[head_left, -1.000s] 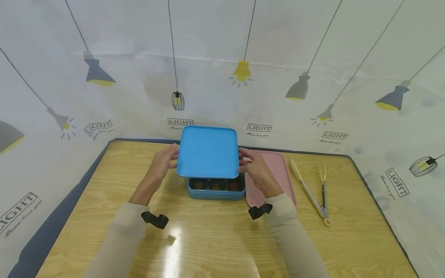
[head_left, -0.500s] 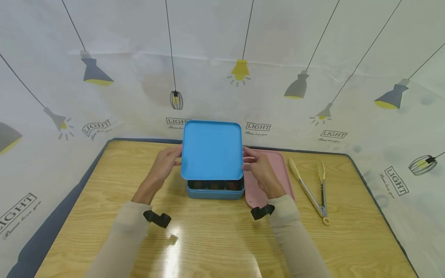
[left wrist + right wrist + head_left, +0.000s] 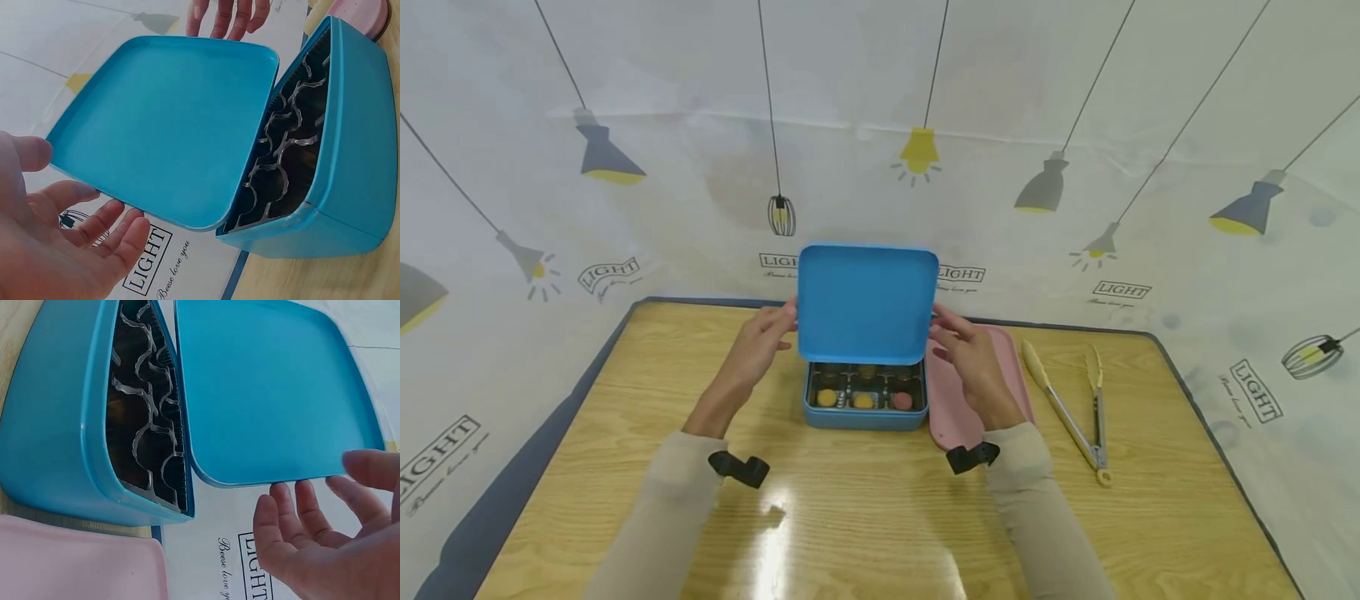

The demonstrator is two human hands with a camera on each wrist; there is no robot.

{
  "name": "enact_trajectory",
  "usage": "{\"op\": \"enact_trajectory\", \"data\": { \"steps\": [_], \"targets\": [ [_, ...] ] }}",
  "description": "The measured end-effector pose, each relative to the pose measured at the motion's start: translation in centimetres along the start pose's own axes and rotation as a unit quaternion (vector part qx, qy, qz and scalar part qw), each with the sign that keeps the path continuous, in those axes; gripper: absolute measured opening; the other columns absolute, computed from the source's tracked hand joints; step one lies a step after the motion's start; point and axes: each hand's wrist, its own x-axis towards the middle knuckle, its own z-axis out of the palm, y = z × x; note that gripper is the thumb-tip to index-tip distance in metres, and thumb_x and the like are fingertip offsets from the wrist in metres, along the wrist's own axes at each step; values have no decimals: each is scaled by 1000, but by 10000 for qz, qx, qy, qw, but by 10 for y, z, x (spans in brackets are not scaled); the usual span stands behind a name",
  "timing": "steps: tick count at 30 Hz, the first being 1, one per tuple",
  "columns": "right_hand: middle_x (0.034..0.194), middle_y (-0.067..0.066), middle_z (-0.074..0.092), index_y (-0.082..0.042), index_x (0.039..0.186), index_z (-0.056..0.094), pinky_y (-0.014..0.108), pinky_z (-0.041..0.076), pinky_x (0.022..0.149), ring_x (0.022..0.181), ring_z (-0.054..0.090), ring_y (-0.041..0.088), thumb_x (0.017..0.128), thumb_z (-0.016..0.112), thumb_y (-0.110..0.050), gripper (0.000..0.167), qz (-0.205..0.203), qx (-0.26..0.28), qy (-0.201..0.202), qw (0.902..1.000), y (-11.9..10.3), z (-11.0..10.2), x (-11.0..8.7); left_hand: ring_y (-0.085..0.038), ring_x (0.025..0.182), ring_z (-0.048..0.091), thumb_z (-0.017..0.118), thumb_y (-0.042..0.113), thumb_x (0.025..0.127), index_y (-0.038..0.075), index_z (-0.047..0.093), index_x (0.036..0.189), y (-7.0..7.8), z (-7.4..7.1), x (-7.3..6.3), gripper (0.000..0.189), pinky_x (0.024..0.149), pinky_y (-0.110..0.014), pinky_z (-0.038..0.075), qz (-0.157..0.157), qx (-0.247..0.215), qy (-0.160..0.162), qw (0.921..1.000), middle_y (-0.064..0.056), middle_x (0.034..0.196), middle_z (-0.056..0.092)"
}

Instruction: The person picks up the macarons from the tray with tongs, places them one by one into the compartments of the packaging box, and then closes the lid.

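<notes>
A blue lid [image 3: 867, 304] stands tilted up above the back of an open blue tin [image 3: 865, 419]. My left hand [image 3: 754, 350] holds the lid's left edge, with the thumb [image 3: 34, 153] at its corner and several fingertips along the rim. On the opposite edge my right hand [image 3: 967, 354] grips in the same way, its thumb [image 3: 369, 467] near the upper corner. Inside the tin a dark tray [image 3: 846, 392] with compartments shows. In its front row sit two yellow round pieces and a reddish round piece [image 3: 902, 401]. The lid hides the back part of the tray.
A pink tray [image 3: 951, 400] lies right of the tin, partly under my right hand. Farther right rest tongs [image 3: 1078, 429] with cream tips, spread apart. Behind the wooden table [image 3: 850, 517] hangs a printed wall cloth [image 3: 850, 167].
The lid has risen and moved slightly right, tilting more upright toward the back. The tin's front row of compartments has come into clearer sight. Both hands have moved with the lid.
</notes>
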Motion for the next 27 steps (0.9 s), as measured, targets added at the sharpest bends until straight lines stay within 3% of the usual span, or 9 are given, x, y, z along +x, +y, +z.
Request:
{"op": "enact_trajectory", "data": {
  "steps": [5,13,22,27],
  "targets": [
    [148,8,51,-18,149,49,48,42,108,131,53,29,103,55,-29,48,-180,128,-84,9997,2,-3,0,-37,138,41,35,51,106,11,36,155,0,-1,0,63,109,-52,38,134,-59,-59,9999,-18,145,43],
    [145,13,53,-9,147,49,48,40,110,137,48,27,100,54,-47,61,-650,488,-329,9961,6,-7,0,-30,143,36,29,54,106,11,36,155,1,-1,-1,66,110,-53,36,357,-68,-79,9993,-13,152,43],
    [145,20,49,1,143,49,53,36,112,140,43,31,105,44,-43,59,-964,584,-605,9918,10,-9,-1,-27,151,22,30,50,107,5,29,156,-3,1,-1,67,114,-51,32,518,-122,-332,9980,-10,162,27],
    [143,17,50,2,139,50,56,33,112,137,45,29,104,49,-39,54,-957,444,-636,9924,12,-10,1,-29,151,20,24,51,107,5,22,158,-4,6,-1,69,117,-51,28,654,109,-590,9961,-9,165,18]
  ]
}}
